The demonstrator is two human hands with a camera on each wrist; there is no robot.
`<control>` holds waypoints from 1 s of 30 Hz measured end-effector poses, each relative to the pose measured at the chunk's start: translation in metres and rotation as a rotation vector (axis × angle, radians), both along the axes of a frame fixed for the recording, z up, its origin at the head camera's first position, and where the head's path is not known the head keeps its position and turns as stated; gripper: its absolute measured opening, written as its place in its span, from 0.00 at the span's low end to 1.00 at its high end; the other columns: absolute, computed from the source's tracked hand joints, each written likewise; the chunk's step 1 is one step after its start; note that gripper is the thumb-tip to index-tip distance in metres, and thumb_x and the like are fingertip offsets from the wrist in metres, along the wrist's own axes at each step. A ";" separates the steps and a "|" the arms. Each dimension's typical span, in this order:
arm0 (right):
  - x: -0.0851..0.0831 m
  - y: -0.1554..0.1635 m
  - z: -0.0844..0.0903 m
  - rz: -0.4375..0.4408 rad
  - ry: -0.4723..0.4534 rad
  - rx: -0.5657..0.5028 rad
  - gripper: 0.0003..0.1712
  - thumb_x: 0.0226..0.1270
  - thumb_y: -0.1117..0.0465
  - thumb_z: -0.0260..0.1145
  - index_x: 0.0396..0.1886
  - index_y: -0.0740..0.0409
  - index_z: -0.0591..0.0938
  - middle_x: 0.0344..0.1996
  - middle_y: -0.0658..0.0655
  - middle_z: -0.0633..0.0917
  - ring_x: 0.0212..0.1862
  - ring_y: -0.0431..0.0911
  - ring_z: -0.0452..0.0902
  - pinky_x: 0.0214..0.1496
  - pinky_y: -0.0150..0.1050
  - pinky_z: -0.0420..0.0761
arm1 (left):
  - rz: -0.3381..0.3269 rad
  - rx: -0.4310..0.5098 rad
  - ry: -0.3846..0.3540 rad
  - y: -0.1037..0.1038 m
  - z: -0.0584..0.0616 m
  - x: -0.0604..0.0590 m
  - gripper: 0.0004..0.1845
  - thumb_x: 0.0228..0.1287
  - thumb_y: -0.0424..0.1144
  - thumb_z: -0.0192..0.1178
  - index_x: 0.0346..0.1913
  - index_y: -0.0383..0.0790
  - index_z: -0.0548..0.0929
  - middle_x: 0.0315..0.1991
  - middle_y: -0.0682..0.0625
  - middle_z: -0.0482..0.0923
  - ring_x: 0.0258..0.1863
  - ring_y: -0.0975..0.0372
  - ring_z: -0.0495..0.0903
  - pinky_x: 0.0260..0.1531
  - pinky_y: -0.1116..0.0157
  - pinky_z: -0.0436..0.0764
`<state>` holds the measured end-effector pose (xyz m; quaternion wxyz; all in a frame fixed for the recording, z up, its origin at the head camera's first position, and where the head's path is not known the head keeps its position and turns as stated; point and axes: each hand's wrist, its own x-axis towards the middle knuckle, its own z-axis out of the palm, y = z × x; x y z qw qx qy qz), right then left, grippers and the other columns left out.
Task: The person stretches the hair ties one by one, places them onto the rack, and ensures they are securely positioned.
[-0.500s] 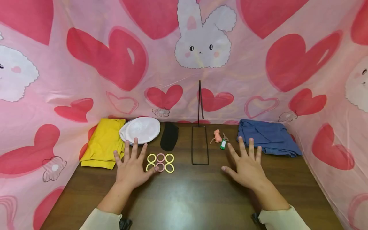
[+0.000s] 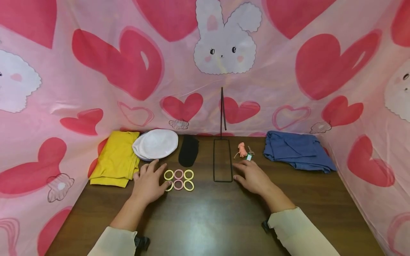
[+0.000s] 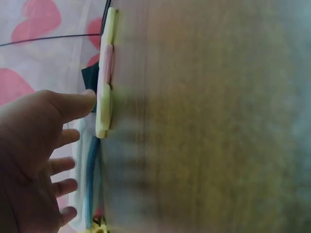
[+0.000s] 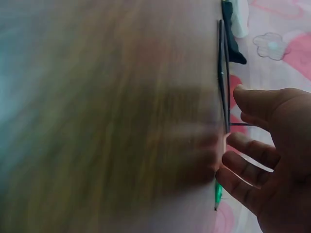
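My left hand (image 2: 150, 179) rests on the brown table (image 2: 205, 213) with its fingers loosely bent. Its thumb touches the nearest yellow ring in a cluster of several yellow and pink rings (image 2: 178, 179). In the left wrist view the thumb of the left hand (image 3: 46, 141) meets the edge of the rings (image 3: 104, 82). My right hand (image 2: 251, 175) lies relaxed between the black wire stand (image 2: 222, 160) and a green key tag (image 2: 248, 158), holding nothing. In the right wrist view the curved fingers of the right hand (image 4: 265, 145) sit beside the wire stand (image 4: 222, 73) and the green tag (image 4: 217, 193).
Along the back lie a folded yellow cloth (image 2: 115, 158), a white cap (image 2: 157, 144), a black sock (image 2: 189, 151), a small pink toy (image 2: 242, 150) and a folded blue cloth (image 2: 298, 151). Pink heart-print fabric walls (image 2: 96, 89) close in three sides.
Both hands went from flat with spread fingers to loosely bent. The right hand moved left and forward to the stand and green tag; the left hand shifted slightly toward the rings.
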<state>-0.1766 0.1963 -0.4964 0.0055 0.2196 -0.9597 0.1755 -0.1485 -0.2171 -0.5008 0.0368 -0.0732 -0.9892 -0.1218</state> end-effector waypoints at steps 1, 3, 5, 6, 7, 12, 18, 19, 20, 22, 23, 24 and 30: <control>-0.003 -0.002 0.000 0.004 -0.010 -0.003 0.28 0.71 0.51 0.71 0.67 0.56 0.82 0.63 0.64 0.80 0.67 0.63 0.73 0.66 0.61 0.73 | -0.001 0.015 0.003 0.000 0.000 -0.001 0.37 0.62 0.57 0.70 0.72 0.48 0.77 0.74 0.39 0.64 0.69 0.38 0.61 0.54 0.34 0.61; -0.007 -0.005 -0.001 0.008 -0.028 0.000 0.26 0.71 0.51 0.71 0.65 0.55 0.84 0.62 0.63 0.81 0.66 0.62 0.74 0.67 0.60 0.73 | -0.006 0.042 0.011 -0.001 -0.001 -0.003 0.31 0.64 0.54 0.69 0.69 0.48 0.81 0.68 0.40 0.71 0.65 0.38 0.66 0.52 0.36 0.64; -0.011 -0.007 -0.001 0.009 -0.038 0.011 0.24 0.71 0.50 0.71 0.63 0.53 0.85 0.61 0.62 0.83 0.65 0.61 0.76 0.67 0.59 0.73 | -0.006 0.068 0.010 -0.001 -0.002 -0.006 0.27 0.65 0.51 0.69 0.66 0.48 0.83 0.63 0.41 0.76 0.61 0.39 0.70 0.49 0.39 0.67; -0.012 -0.007 -0.001 0.009 -0.041 0.017 0.23 0.71 0.50 0.71 0.62 0.52 0.86 0.60 0.61 0.83 0.64 0.60 0.76 0.67 0.58 0.74 | -0.007 0.079 0.006 -0.001 -0.002 -0.007 0.25 0.66 0.50 0.68 0.65 0.47 0.84 0.61 0.41 0.78 0.59 0.40 0.72 0.48 0.40 0.68; -0.012 -0.008 -0.001 0.006 -0.049 0.021 0.23 0.71 0.49 0.71 0.62 0.51 0.86 0.59 0.60 0.84 0.64 0.60 0.77 0.66 0.58 0.74 | -0.008 0.088 0.000 -0.001 -0.002 -0.008 0.24 0.67 0.49 0.68 0.64 0.47 0.85 0.60 0.41 0.79 0.58 0.40 0.73 0.47 0.41 0.69; -0.015 -0.011 0.001 0.001 -0.059 0.050 0.20 0.69 0.49 0.72 0.58 0.48 0.89 0.54 0.59 0.84 0.59 0.57 0.79 0.63 0.56 0.77 | 0.021 0.099 -0.029 -0.003 -0.007 -0.017 0.20 0.69 0.48 0.66 0.59 0.45 0.87 0.54 0.41 0.82 0.53 0.42 0.77 0.47 0.43 0.72; -0.017 -0.012 -0.001 -0.001 -0.053 0.061 0.19 0.69 0.49 0.73 0.56 0.47 0.90 0.53 0.58 0.84 0.58 0.56 0.79 0.63 0.55 0.77 | 0.060 0.119 -0.032 -0.004 -0.007 -0.028 0.13 0.67 0.45 0.67 0.48 0.44 0.91 0.42 0.45 0.84 0.46 0.44 0.81 0.45 0.42 0.76; -0.017 -0.012 -0.001 -0.002 -0.055 0.062 0.19 0.69 0.49 0.73 0.56 0.47 0.90 0.53 0.58 0.84 0.58 0.57 0.79 0.63 0.55 0.76 | 0.068 0.123 -0.034 -0.003 -0.007 -0.029 0.12 0.66 0.45 0.68 0.47 0.44 0.92 0.41 0.46 0.84 0.45 0.45 0.82 0.44 0.43 0.76; -0.018 -0.012 -0.001 -0.003 -0.057 0.063 0.19 0.69 0.49 0.73 0.56 0.47 0.90 0.53 0.58 0.84 0.59 0.57 0.79 0.64 0.56 0.76 | 0.076 0.125 -0.034 -0.003 -0.007 -0.030 0.11 0.66 0.45 0.68 0.45 0.45 0.92 0.39 0.47 0.84 0.44 0.46 0.83 0.44 0.43 0.77; -0.018 -0.011 -0.001 -0.005 -0.060 0.066 0.19 0.69 0.49 0.73 0.57 0.47 0.90 0.54 0.58 0.84 0.59 0.57 0.79 0.64 0.55 0.76 | 0.087 0.130 -0.034 -0.002 -0.007 -0.031 0.09 0.66 0.45 0.67 0.42 0.46 0.92 0.37 0.49 0.83 0.42 0.48 0.83 0.44 0.44 0.77; -0.018 -0.012 0.000 -0.008 -0.064 0.067 0.19 0.69 0.49 0.73 0.57 0.47 0.89 0.54 0.58 0.84 0.59 0.57 0.79 0.64 0.56 0.76 | 0.092 0.134 -0.032 -0.002 -0.008 -0.032 0.08 0.66 0.45 0.67 0.41 0.47 0.92 0.37 0.50 0.83 0.41 0.49 0.83 0.44 0.44 0.78; -0.017 -0.012 0.001 -0.009 -0.070 0.068 0.19 0.69 0.49 0.73 0.57 0.48 0.89 0.54 0.58 0.84 0.59 0.57 0.79 0.64 0.56 0.76 | 0.097 0.138 -0.031 -0.002 -0.009 -0.032 0.07 0.66 0.45 0.67 0.39 0.47 0.91 0.36 0.50 0.83 0.41 0.49 0.84 0.44 0.44 0.78; -0.018 -0.012 0.003 -0.011 -0.078 0.064 0.19 0.68 0.49 0.73 0.56 0.47 0.90 0.54 0.58 0.84 0.59 0.57 0.79 0.64 0.55 0.76 | 0.137 0.222 -0.018 -0.001 -0.008 -0.033 0.07 0.67 0.45 0.65 0.38 0.48 0.90 0.35 0.52 0.84 0.37 0.53 0.83 0.42 0.49 0.79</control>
